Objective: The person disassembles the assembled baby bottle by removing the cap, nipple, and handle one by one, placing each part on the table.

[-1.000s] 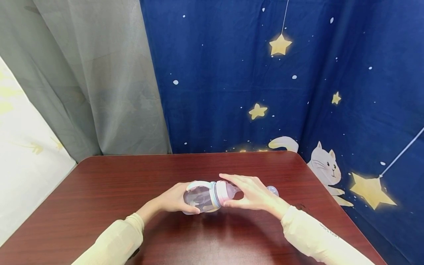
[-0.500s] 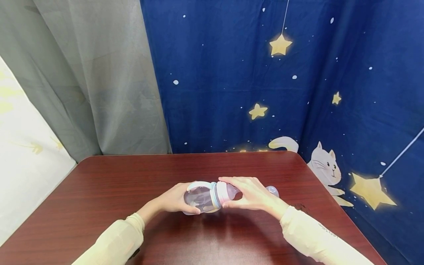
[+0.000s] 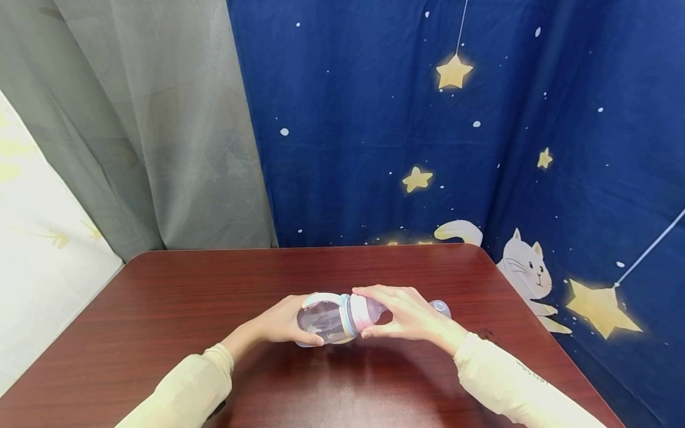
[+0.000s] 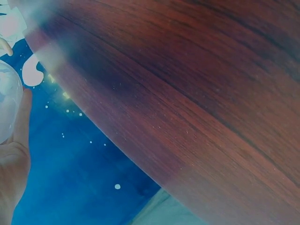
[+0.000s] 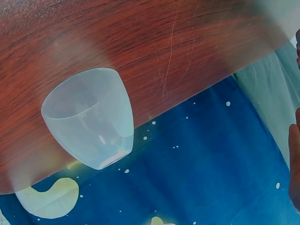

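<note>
A clear plastic baby bottle with a pale arched handle lies sideways between the hands, over the reddish-brown wood-grained table. The left hand curls round its base end; the right hand pinches its pink ring-shaped collar. Cream-sleeved forearms angle inward. A translucent cup-shaped plastic cap sits just beyond the right wrist.

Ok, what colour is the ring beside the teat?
The ring is pale pink, clearest in the head view.
</note>
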The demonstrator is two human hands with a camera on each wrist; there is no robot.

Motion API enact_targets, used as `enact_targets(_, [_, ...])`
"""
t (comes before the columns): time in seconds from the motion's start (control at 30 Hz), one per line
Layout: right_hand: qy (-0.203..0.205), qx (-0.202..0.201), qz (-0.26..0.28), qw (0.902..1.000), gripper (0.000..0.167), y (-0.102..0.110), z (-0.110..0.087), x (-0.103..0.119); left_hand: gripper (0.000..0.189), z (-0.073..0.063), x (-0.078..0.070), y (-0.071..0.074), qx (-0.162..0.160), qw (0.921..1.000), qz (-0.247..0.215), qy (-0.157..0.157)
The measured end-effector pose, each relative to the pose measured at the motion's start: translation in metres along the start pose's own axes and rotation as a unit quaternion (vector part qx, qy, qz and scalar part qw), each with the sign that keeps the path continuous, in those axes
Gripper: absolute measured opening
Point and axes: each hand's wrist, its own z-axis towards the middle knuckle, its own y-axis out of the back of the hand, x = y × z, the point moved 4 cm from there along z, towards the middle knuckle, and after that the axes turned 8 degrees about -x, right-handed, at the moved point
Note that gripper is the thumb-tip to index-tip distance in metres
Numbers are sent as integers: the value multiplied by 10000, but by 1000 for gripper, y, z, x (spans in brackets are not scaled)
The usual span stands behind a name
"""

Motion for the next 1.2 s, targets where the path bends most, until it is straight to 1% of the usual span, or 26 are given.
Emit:
enact_targets(0.13, [211,-54,40,9998,69,0,0,0,68,0,-1,1,10,9999,19,153])
enact_targets(0.33, [515,-158,63,9985,70,0,0,1,67,-1,0,2,4,9998,34,219])
enact_targets(0.47, [567,-169,63,9982,70,0,0,2,66,-2,0,2,10,9996,-11,287])
enact_targets(0.67, [650,-236,-7,9976,68,1,-1,3,67,-3,1,2,-53,9997,-114,223])
enact_targets(0.87, [710,-318,-35,9970,68,1,-3,3,64,-4,1,3,-26,9992,-48,394])
enact_targets(1.0, [719,-348,-44,9968,70,1,-4,2,63,-4,3,2,-39,9994,-56,343])
enact_targets(1.2, [788,-519,-51,9955,69,4,-4,2,64,-5,5,0,-45,9999,-100,107])
